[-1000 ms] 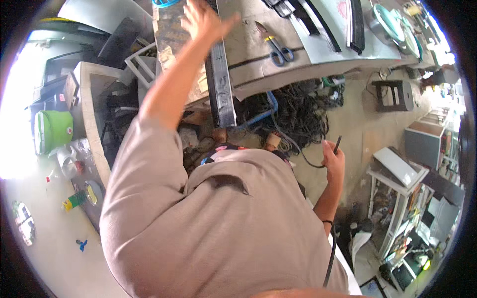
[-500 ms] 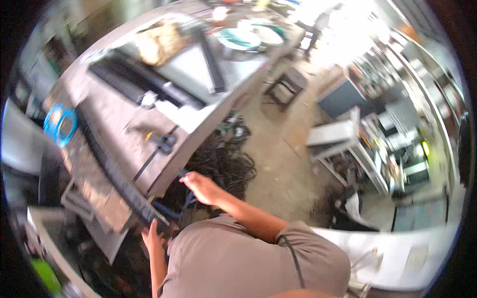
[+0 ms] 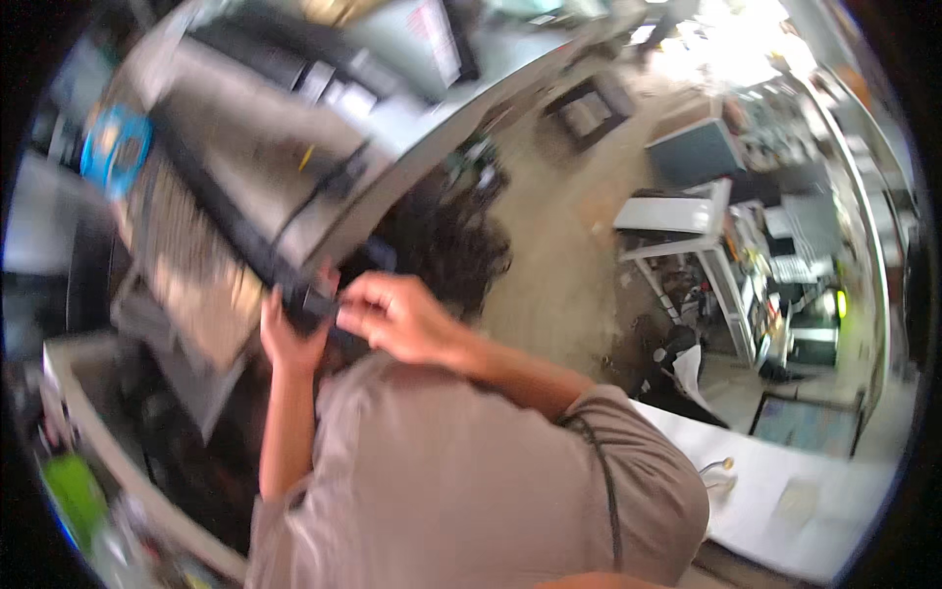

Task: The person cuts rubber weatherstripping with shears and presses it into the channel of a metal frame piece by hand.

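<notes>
A long black strip [image 3: 218, 211] runs along the left edge of the workbench, its near end coming toward my body. Around that near end, my left hand [image 3: 292, 334] is closed, thumb up along its left side. My right hand [image 3: 400, 319] is at the same end from the right, fingers pinched together beside a small dark squarish piece [image 3: 318, 300]. Whether that piece is the strip's own end or separate is blurred, and what sits inside the right fingers is hidden. On the bench corner near the hands lies a dark tool [image 3: 341, 177] with a thin rod, smeared by motion.
A blue roll [image 3: 116, 149] sits beyond the strip's far left. Black bundles [image 3: 245, 44] and pale sheeting lie on the workbench [image 3: 245, 128]. Dark tangled material [image 3: 451, 240] is heaped below the bench edge. A stool [image 3: 589, 110] and a white-framed stand [image 3: 677, 214] occupy the floor to the right.
My right hand has moved left and up to the strip's near end, beside my left hand. My left hand has risen with the strip's end. The view has shifted.
</notes>
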### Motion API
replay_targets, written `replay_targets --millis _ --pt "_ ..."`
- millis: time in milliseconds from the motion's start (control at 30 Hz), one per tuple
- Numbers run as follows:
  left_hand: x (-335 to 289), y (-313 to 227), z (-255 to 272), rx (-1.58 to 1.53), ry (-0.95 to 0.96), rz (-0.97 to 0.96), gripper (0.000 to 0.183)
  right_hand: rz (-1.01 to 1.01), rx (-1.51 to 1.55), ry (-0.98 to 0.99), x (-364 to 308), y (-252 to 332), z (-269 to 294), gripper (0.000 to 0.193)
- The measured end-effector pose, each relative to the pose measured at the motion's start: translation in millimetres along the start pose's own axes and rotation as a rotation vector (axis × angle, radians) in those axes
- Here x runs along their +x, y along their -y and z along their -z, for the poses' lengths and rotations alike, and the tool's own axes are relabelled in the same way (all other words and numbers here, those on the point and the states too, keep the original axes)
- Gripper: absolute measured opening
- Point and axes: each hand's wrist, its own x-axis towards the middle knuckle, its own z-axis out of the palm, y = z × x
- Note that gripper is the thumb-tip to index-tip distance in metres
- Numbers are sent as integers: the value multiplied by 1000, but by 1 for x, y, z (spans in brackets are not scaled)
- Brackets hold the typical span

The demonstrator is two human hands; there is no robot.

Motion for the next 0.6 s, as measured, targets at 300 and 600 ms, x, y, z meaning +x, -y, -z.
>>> replay_targets --millis 300,600 --pt "-9 -4 -72 43 4 -116 85 -186 204 -15 -28 -5 -17 18" --pt "-16 0 -70 -32 -28 -129 92 -244 150 -6 -30 -5 -25 17"
